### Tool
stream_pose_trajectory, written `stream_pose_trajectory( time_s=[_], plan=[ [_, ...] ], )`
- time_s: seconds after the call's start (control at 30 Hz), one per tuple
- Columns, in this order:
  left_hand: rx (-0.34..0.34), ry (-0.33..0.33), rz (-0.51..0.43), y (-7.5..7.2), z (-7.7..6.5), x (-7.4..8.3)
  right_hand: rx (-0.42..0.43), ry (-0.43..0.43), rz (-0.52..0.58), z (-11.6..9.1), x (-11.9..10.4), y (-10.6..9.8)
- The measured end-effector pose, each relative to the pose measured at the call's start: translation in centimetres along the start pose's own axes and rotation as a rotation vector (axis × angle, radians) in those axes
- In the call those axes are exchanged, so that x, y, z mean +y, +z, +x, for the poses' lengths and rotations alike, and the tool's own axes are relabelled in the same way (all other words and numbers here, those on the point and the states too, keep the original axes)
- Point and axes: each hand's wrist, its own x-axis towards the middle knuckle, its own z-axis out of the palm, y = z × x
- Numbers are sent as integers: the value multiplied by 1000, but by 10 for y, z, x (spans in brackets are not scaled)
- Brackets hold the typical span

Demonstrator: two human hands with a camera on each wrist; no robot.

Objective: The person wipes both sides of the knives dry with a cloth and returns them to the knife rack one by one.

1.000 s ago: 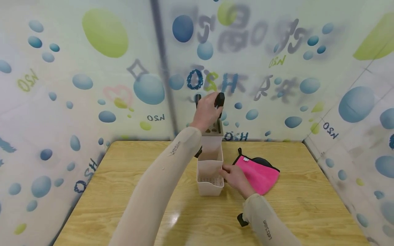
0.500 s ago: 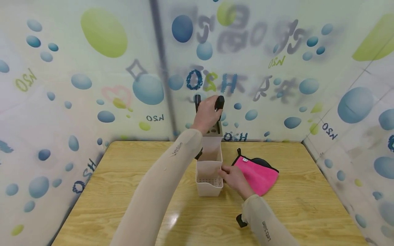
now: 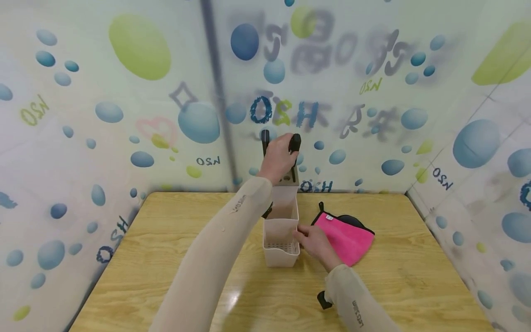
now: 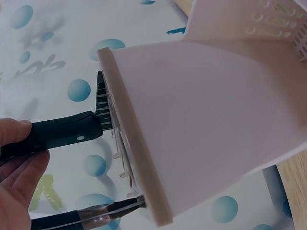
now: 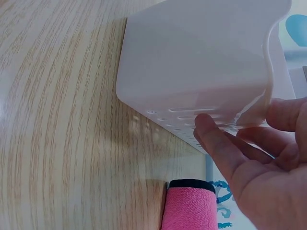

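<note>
A pale pink plastic knife holder (image 3: 281, 258) with stepped open compartments stands on the table. My left hand (image 3: 277, 159) grips the black handle of a knife (image 4: 62, 132) at the holder's tall back section. In the left wrist view, its dark ridged blade meets the slotted brown top (image 4: 136, 143) and the rest is hidden. Beside it, a second black-handled knife (image 4: 91, 216) with a shiny bolster stands in the top. My right hand (image 3: 317, 243) pinches the side wall of the front compartment, thumb at the rim and fingers against the slotted outside (image 5: 192, 112).
To the right of the holder a pink cloth (image 3: 346, 240) with black edging lies over a dark round object (image 3: 351, 221), mostly covered. Patterned walls (image 3: 356, 138) rise behind and at both sides of the wooden table (image 3: 174, 240).
My left hand has moved slightly down with the knife, whose handle now sits lower over the holder. My right hand keeps its hold on the front compartment.
</note>
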Motion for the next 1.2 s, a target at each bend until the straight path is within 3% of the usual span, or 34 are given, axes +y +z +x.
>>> stream_pose_trajectory(
  time_s=[0.27, 0.97, 1.2],
  plan=[
    [-15, -20, -1, 2, -1, -2, 3, 1, 67, -2, -2, 1],
    [-9, -60, 3, 4, -3, 1, 14, 0, 60, -5, -4, 2],
    [-36, -111, 6, 4, -6, 9, 19, -6, 67, -3, -3, 3]
  ],
)
